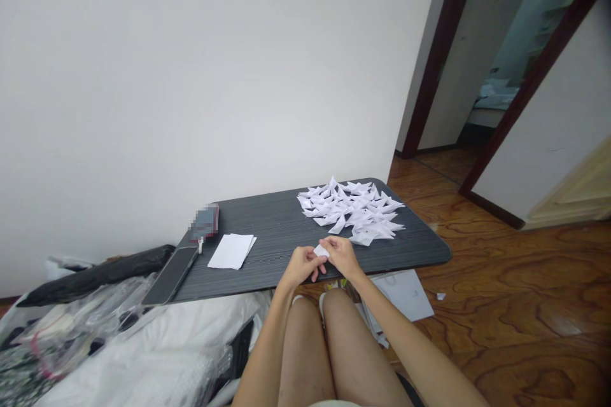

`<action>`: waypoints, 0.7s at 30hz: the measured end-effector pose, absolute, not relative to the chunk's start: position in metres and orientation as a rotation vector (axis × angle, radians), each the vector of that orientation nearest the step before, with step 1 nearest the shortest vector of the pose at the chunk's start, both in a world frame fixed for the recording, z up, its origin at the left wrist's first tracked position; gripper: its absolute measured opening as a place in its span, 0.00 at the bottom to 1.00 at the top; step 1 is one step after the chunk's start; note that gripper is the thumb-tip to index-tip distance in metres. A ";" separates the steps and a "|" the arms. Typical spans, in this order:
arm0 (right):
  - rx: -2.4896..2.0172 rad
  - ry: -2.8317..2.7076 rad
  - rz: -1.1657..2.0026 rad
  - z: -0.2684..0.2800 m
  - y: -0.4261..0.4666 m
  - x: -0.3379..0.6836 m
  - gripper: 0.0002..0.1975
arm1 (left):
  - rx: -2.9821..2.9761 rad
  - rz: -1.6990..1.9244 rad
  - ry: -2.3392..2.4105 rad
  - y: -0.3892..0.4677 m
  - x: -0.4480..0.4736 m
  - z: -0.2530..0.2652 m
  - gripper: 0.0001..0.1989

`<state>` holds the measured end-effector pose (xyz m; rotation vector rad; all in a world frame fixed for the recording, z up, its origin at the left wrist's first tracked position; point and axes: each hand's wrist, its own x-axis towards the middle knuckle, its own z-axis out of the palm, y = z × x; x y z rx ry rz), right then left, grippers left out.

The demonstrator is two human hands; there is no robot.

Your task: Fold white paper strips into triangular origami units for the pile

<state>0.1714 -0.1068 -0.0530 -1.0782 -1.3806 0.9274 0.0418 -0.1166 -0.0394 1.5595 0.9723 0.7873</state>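
Note:
A small folded piece of white paper is pinched between my two hands above the front edge of the dark table. My left hand grips its left side, with the lower fingers curled beneath. From the right, my right hand holds the upper edge between thumb and fingers. Just beyond my right hand spreads a pile of folded white paper boats with pointed ends. To the left of my hands lies a short stack of white paper sheets. The exact fold in the held paper is too small to make out.
A blurred-out box-like item sits at the table's left end, by a dark slot panel. Plastic-wrapped bundles crowd the lower left. A white wall backs the table. White sheets lie below, near the wooden floor.

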 end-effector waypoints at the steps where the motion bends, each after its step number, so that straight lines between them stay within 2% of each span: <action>1: -1.064 -1.360 0.958 -0.053 -0.107 0.171 0.14 | 1.557 0.769 0.953 -0.116 0.042 -0.039 0.17; 6: -0.946 -1.290 1.219 -0.053 -0.106 0.175 0.15 | 1.556 0.847 0.947 -0.116 0.041 -0.042 0.17; 9: -0.923 -1.349 1.272 -0.054 -0.104 0.180 0.14 | 1.603 0.861 0.996 -0.117 0.041 -0.045 0.16; 13: -0.986 -1.367 1.180 -0.058 -0.102 0.182 0.13 | 1.740 0.996 1.218 -0.120 0.043 -0.046 0.16; 21: -1.026 -1.604 0.876 -0.059 -0.107 0.178 0.12 | 2.161 1.364 1.484 -0.126 0.045 -0.042 0.10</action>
